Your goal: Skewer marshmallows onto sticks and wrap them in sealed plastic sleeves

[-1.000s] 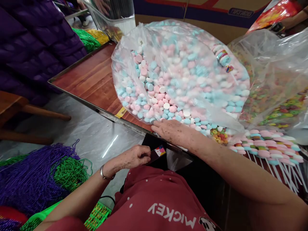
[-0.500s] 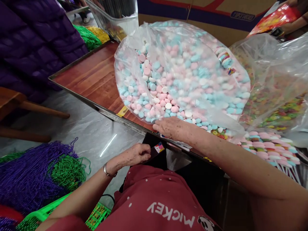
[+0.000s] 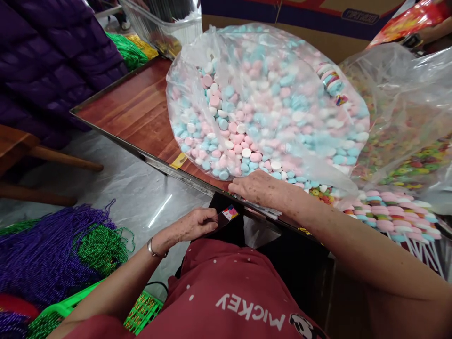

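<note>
A big clear plastic bag (image 3: pixel 268 56) full of pink, blue and white round candies (image 3: pixel 247 122) lies on a brown wooden table (image 3: pixel 134 113). My right hand (image 3: pixel 256 188) rests palm down at the table's near edge, fingers flat against the candies spilling from the bag's mouth. My left hand (image 3: pixel 190 226) is below the table edge, fingers pinched on a small dark packet (image 3: pixel 228 215) with a coloured picture on it. The packet sits over a dark opening under the table.
A second clear bag (image 3: pixel 406 122) of multicoloured ring candies lies to the right, with stacked candy lollipops (image 3: pixel 391 212) in front. Purple and green bead strings (image 3: pixel 60 249) pile at the left over a green basket (image 3: pixel 141 315). A cardboard box (image 3: pixel 318 23) stands behind.
My right hand has shifted slightly along the table edge beside the candies. My left hand keeps its hold on the packet; the view has moved a little.
</note>
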Available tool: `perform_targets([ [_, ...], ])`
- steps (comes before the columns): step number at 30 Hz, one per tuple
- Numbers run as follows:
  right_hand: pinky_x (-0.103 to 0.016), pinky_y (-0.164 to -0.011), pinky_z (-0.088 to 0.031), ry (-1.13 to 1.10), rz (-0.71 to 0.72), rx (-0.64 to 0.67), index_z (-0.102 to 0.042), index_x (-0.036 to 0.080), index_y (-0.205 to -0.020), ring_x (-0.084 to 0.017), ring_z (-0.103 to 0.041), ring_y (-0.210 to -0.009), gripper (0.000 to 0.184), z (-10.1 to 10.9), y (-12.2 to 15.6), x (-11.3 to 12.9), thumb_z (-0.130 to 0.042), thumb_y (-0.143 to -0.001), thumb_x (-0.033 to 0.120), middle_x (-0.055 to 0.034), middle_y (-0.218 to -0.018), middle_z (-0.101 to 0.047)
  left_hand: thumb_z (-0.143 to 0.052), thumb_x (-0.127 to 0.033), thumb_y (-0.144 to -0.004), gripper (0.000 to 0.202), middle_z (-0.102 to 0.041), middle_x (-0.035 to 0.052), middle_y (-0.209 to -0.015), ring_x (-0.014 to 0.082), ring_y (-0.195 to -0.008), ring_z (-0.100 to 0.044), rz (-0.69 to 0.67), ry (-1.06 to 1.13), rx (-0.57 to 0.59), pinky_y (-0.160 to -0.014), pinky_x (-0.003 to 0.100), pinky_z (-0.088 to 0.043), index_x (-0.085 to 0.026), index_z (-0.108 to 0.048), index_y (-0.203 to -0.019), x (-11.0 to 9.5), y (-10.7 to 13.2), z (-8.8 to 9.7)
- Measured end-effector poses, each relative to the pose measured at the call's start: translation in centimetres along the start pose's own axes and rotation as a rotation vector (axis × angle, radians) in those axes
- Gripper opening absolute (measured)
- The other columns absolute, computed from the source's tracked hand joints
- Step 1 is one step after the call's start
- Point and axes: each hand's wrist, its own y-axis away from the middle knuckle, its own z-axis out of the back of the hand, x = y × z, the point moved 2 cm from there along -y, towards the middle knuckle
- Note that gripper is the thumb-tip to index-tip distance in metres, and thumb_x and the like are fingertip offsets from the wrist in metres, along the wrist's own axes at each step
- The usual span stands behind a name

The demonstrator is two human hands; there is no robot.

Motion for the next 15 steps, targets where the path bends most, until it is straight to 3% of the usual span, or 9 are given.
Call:
perform_targets([
  [7,-0.030,-0.049,-0.021,0.001,-0.056,0.056,-0.055,0.024,-0.131,-0.019,-0.063,-0.075,0.042,0.0,-0.7,0.0,-0.061,-0.089,0.021,-0.0075,-0.114,-0.068,-0.051,-0.029,-0.087,0.017,-0.060,-0.0001,-0.072,0.0132,-0.067,-0.052,-0.023,-0.019,-0.035,-0.066,0.025,-0.041,-0.018,-0.057,-0.077,0.0,-0.3,-0.3],
  [15,-0.029,-0.050,-0.019,0.018,0.035,-0.060,-0.066,0.019,-0.107,-0.017,-0.061,-0.075,0.020,-0.9,0.1,-0.5,-0.058,-0.089,0.019,-0.0073,-0.113,-0.065,-0.051,-0.026,-0.087,0.015,-0.057,-0.0005,-0.071,0.0126,-0.066,-0.050,-0.052,-0.036,-0.057,-0.063,0.024,-0.040,-0.017,-0.056,-0.077,0.7,-0.3,-0.6],
])
